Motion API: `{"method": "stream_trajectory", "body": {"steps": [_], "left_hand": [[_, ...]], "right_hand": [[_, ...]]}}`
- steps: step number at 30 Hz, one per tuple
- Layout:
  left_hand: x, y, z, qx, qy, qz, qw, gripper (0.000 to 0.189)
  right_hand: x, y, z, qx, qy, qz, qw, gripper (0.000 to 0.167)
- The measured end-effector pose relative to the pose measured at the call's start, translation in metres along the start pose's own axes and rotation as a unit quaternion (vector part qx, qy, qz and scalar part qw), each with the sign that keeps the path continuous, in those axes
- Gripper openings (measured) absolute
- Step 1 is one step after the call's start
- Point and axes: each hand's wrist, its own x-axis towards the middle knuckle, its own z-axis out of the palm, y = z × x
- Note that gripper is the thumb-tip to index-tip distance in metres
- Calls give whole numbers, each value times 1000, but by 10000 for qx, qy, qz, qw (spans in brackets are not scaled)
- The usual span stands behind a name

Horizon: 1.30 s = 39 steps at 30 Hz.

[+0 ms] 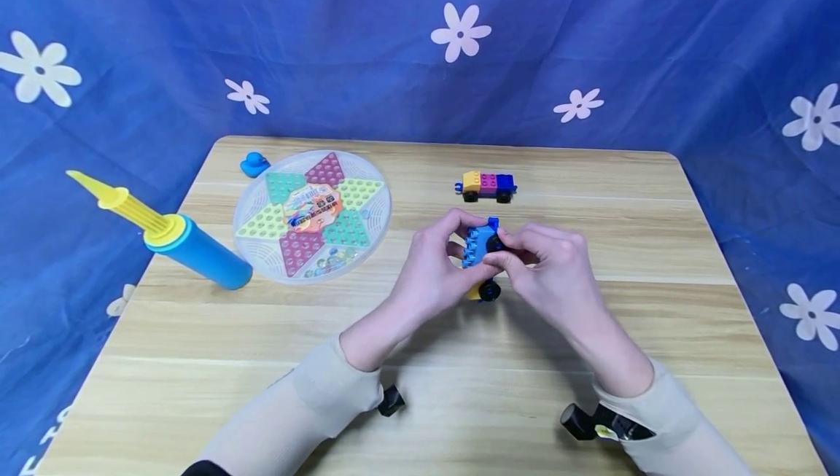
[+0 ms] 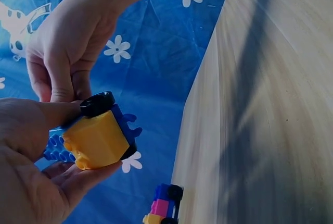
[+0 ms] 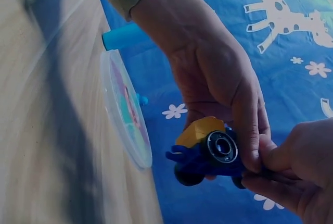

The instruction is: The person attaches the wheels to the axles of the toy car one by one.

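Note:
Between both hands, raised off the table, is a toy building-block car [image 1: 480,243] with a blue studded base, black wheels and a yellow block [image 2: 99,139] at one end. My left hand [image 1: 429,264] grips it from the side, thumb along one flank and fingers beneath. With thumb and fingertips, my right hand [image 1: 554,268] pinches a black wheel at the far end. That wheel is mostly covered by the fingers in the right wrist view, where another wheel [image 3: 222,147] and a blue hook coupling [image 3: 179,153] show.
Behind the hands stands a second block car [image 1: 488,186], yellow, pink and blue. At the left lie a round Chinese checkers board [image 1: 311,217], a small blue rubber duck [image 1: 254,164] and a blue-and-yellow hand pump [image 1: 203,254]. A blue flowered cloth [image 1: 394,60] hangs behind the wooden table [image 1: 656,243].

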Motion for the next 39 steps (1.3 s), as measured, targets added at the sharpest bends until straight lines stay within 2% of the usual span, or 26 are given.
{"method": "stream_trajectory", "body": {"steps": [7, 10, 17, 21, 25, 28, 34, 39], "left_hand": [[2, -3, 0, -468, -14, -9, 9989, 51], [3, -3, -1, -459, -55, 56, 9989, 55], [4, -1, -5, 43, -23, 167, 9998, 60], [3, -2, -6, 767, -13, 554, 9955, 51], [2, -2, -6, 1631, 29, 1170, 9796, 47], [2, -2, -6, 1978, 57, 1422, 9699, 47], [0, -3, -8, 2019, 79, 1404, 9693, 57], [-1, -9, -16, 1814, 140, 1606, 9701, 53]], "right_hand": [[-2, 3, 0, 276, 121, 41, 9995, 34], [-2, 4, -4, 487, 91, 85, 9987, 38], [-2, 5, -11, 905, -234, 741, 9929, 65], [1, 6, -14, 1020, -600, 912, 9888, 73], [3, 8, -18, 955, -1006, 732, 9876, 64], [4, 9, -18, 901, -1236, 550, 9867, 53], [4, 9, -18, 1056, -1254, 488, 9853, 42], [1, 12, -19, 1467, -1074, 754, 9804, 43]]}}
